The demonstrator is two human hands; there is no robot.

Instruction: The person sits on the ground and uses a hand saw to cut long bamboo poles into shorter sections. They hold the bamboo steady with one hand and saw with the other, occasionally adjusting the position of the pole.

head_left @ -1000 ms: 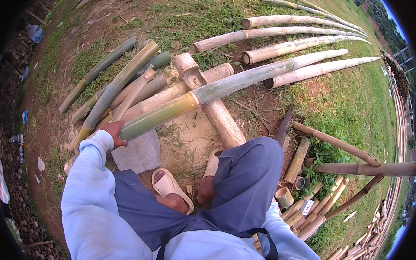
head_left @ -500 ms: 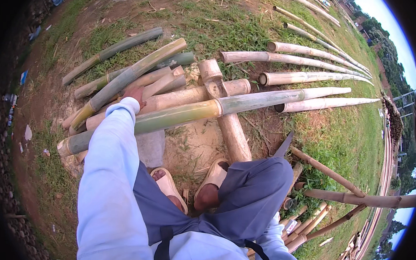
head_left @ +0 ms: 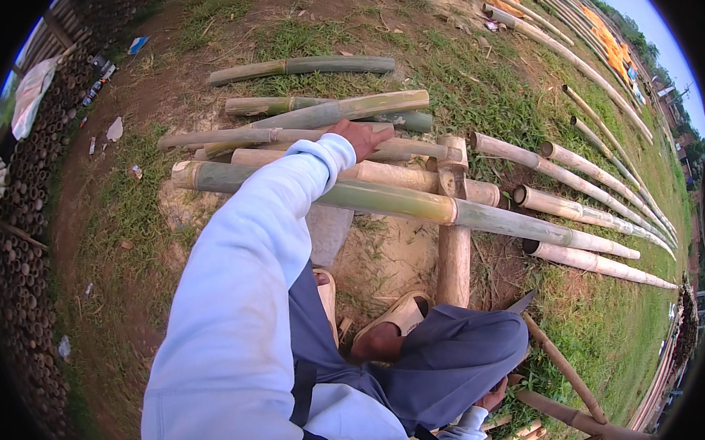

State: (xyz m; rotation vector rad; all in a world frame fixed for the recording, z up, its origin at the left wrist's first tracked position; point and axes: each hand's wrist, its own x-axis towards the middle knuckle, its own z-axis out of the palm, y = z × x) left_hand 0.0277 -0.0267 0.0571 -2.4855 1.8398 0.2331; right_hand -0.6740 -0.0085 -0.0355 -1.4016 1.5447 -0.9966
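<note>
My left hand (head_left: 358,139) reaches across the pile, its fingers closed round a slim bamboo piece (head_left: 243,137). This piece lies over other cut bamboo. Just on the near side, a long green bamboo pole (head_left: 391,201) rests crosswise in front of my legs. A pale bamboo log (head_left: 382,174) lies behind it, by a notched upright post (head_left: 450,168) on a thick bamboo support (head_left: 453,267). My right hand (head_left: 494,395) is low beside my right knee, fingers curled; what they hold is hidden. A dark saw blade (head_left: 522,302) sticks out past that knee, its handle out of sight.
Cut green bamboo lengths (head_left: 338,65) lie beyond the pile. Long bamboo poles (head_left: 598,266) spread across the grass at right. A bamboo frame (head_left: 563,360) stands near my right knee. Stacked bamboo ends (head_left: 17,290) line the left side. Orange sheeting (head_left: 608,40) lies far right.
My view has swung left, so the bamboo sits further right. My left hand has moved right along the pile, and the slim bamboo piece has shifted with it. My right hand has come into view.
</note>
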